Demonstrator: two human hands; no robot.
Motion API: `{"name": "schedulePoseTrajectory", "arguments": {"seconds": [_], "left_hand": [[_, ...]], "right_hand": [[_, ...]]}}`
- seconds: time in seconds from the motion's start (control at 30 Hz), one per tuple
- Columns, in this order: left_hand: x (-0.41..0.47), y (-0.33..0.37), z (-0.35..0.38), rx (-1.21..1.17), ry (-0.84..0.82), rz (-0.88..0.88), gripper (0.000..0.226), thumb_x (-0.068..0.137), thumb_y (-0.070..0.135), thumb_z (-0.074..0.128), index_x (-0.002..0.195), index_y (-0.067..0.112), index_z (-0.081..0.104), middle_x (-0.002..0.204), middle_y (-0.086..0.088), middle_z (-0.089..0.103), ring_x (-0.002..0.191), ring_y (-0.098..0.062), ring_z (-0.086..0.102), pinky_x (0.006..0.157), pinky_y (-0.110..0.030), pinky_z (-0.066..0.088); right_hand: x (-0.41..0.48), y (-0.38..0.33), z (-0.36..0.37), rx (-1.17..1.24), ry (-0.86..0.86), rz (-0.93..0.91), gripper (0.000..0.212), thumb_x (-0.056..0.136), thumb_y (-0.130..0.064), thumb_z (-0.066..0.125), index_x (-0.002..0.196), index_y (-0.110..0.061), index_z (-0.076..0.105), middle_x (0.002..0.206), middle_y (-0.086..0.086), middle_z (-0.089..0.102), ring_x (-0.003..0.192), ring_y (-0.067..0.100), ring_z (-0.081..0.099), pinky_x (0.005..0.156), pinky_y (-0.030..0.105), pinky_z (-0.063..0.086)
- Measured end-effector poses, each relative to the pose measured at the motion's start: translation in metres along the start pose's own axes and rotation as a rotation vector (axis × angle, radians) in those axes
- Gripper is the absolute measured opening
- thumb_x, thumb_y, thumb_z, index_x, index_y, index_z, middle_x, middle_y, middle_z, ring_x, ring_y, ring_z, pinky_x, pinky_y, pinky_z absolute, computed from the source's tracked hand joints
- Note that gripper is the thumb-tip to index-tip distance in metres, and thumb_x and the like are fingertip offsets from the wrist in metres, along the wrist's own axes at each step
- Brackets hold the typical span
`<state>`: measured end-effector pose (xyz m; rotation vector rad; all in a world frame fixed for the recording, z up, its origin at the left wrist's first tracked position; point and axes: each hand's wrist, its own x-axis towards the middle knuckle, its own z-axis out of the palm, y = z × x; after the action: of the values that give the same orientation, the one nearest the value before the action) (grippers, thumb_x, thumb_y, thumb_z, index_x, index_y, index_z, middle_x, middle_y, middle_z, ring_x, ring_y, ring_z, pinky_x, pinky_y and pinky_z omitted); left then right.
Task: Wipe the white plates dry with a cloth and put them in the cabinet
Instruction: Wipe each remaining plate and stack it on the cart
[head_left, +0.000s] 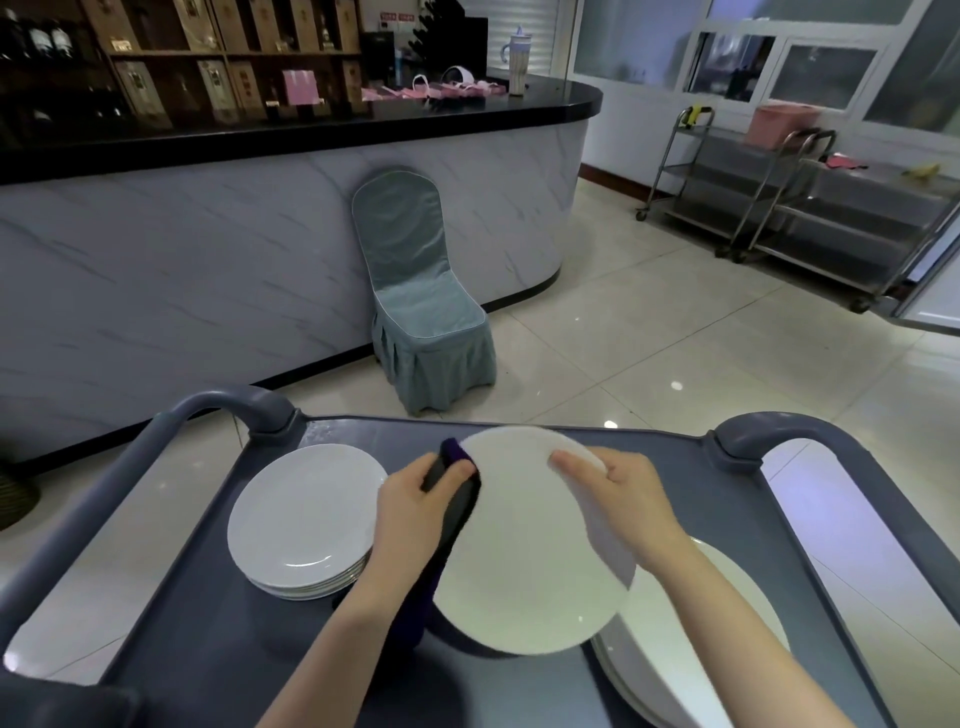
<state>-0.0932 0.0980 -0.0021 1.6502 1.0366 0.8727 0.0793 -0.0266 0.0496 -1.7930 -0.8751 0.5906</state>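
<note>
A white plate (524, 545) is held tilted above the grey cart top (218, 639). My right hand (623, 499) grips its right rim, fingers over the upper edge. My left hand (415, 504) holds a dark purple cloth (454, 499) against the plate's left edge; the cloth hangs down past my left wrist. A stack of white plates (306, 519) stands on the cart to the left. Another stack of white plates (691, 639) lies at the right, partly hidden under my right forearm.
The cart has raised grey handles at left (223, 410) and right (779, 431). Beyond it a chair in a grey-blue cover (421, 306) stands against a curved marble-look counter (208, 260). Steel trolleys (800, 208) stand at the far right on the tiled floor.
</note>
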Motion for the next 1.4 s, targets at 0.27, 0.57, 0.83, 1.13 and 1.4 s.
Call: {"name": "schedulePoseTrajectory", "arguments": {"seconds": [0.27,0.57,0.83,1.13,1.4], "left_hand": [[-0.012,-0.012,0.005,-0.319,0.217,-0.382,0.038,0.092,0.039,0.065,0.067,0.011,0.058,0.060,0.007,0.053,0.063,-0.017,0.042,0.060,-0.031,0.037],[0.014,0.020,-0.006,0.164,-0.268,0.211,0.032,0.085,0.030,0.075,0.065,0.013,0.056,0.055,0.007,0.046,0.054,-0.004,0.037,0.054,-0.019,0.031],[-0.002,-0.008,0.011,-0.330,0.165,-0.358,0.028,0.091,0.042,0.066,0.079,0.017,0.071,0.069,0.007,0.071,0.072,-0.015,0.062,0.064,-0.028,0.049],[0.015,-0.007,-0.011,-0.119,0.073,-0.180,0.035,0.087,0.045,0.066,0.072,0.014,0.067,0.066,-0.004,0.067,0.063,-0.014,0.055,0.061,-0.027,0.046],[0.037,0.017,-0.014,0.167,-0.320,0.140,0.031,0.085,0.037,0.072,0.081,0.006,0.066,0.069,-0.009,0.062,0.063,-0.008,0.047,0.063,-0.028,0.039]], "right_hand": [[-0.021,0.018,0.022,0.311,0.190,0.211,0.025,0.095,-0.026,0.063,0.077,-0.008,0.065,0.071,-0.006,0.067,0.067,0.015,0.060,0.060,0.024,0.048],[0.010,-0.010,-0.006,-0.349,-0.358,-0.106,0.034,0.093,-0.044,0.064,0.074,-0.017,0.069,0.064,-0.007,0.064,0.058,0.002,0.054,0.058,0.022,0.039],[-0.006,0.009,0.018,0.383,0.276,0.138,0.037,0.090,-0.027,0.071,0.061,-0.006,0.058,0.061,-0.004,0.057,0.057,0.011,0.049,0.056,0.025,0.043],[0.004,0.003,0.001,0.074,0.006,-0.046,0.011,0.093,-0.030,0.067,0.086,-0.034,0.073,0.084,-0.015,0.073,0.073,-0.002,0.064,0.063,0.010,0.047],[0.014,-0.009,0.005,-0.302,-0.199,-0.261,0.049,0.097,-0.038,0.060,0.059,-0.023,0.034,0.054,-0.012,0.029,0.053,0.006,0.027,0.051,0.022,0.022]]}}
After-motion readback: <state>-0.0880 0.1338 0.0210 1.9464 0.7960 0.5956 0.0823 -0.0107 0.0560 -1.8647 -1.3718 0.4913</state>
